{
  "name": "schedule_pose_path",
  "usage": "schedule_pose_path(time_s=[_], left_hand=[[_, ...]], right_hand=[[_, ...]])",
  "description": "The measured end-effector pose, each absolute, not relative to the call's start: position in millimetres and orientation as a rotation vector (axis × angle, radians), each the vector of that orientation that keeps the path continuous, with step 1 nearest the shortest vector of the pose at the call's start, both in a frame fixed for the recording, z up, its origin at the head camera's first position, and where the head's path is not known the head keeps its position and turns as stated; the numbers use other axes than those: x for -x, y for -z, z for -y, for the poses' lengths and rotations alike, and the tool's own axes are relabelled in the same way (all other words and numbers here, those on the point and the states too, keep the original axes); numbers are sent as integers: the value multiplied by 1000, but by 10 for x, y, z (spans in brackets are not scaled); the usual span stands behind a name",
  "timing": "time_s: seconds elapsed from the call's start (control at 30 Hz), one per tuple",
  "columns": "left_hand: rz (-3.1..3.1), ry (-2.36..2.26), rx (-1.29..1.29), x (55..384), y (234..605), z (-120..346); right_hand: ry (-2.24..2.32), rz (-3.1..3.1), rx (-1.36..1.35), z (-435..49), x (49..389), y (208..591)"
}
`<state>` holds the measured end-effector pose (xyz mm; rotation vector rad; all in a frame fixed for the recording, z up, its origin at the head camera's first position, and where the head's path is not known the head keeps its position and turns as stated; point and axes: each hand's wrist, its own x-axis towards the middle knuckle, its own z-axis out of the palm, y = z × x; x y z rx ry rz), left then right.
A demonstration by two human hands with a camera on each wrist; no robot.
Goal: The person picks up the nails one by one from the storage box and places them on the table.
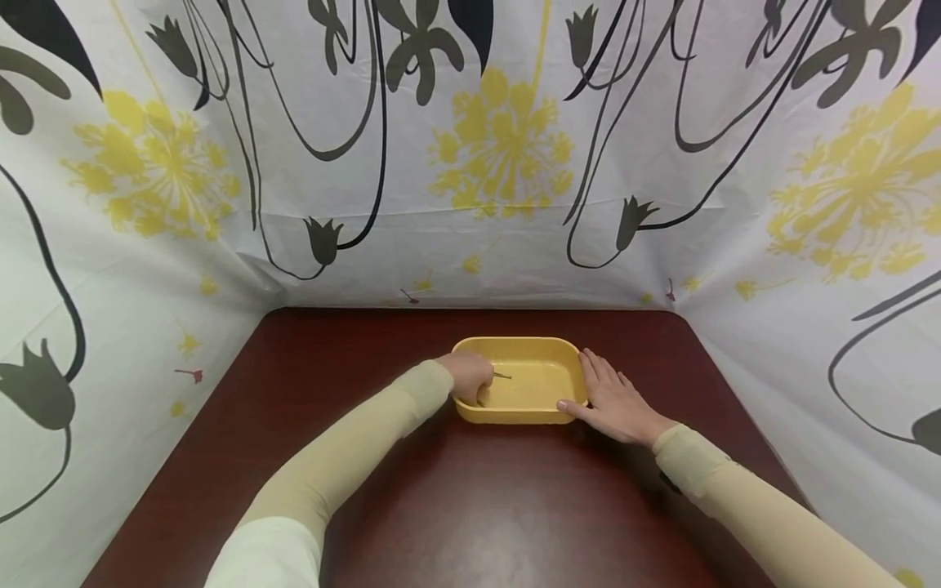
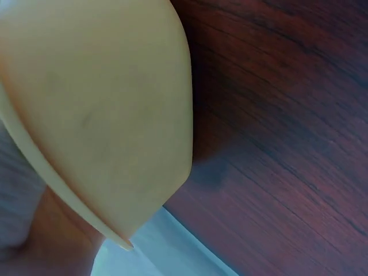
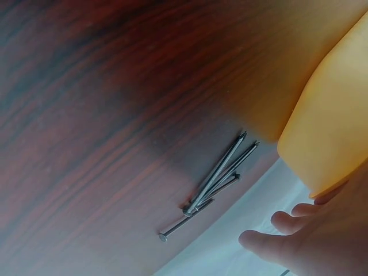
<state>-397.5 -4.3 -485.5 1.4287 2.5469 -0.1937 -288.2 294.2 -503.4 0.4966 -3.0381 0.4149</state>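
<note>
A yellow oval tray [image 1: 525,416] sits on the dark red-brown table. My left hand [image 1: 470,373] reaches over its left end, fingers curled down inside, and a thin nail [image 1: 503,376] sticks out from them. In the left wrist view the tray's outer wall [image 2: 109,115] hides most of that hand. My right hand [image 1: 613,400] rests against the tray's right end, fingers straight along the rim and thumb at the front corner. Several steel nails [image 3: 215,175] lie in a loose bunch on the table in the right wrist view, near the tray's outside.
The wood-grained table [image 1: 515,506] ends at a rounded far edge just beyond the tray. A white cloth [image 1: 470,278] with yellow and grey flower prints hangs behind it and along both sides.
</note>
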Motion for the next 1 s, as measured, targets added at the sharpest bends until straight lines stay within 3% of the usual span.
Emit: schedule_pose_path(time_s=[1.0], left_hand=[[-2699,-70,-1518,3886,4565,226]], right_hand=[[-399,3032,-496,-2929,2867,5039]])
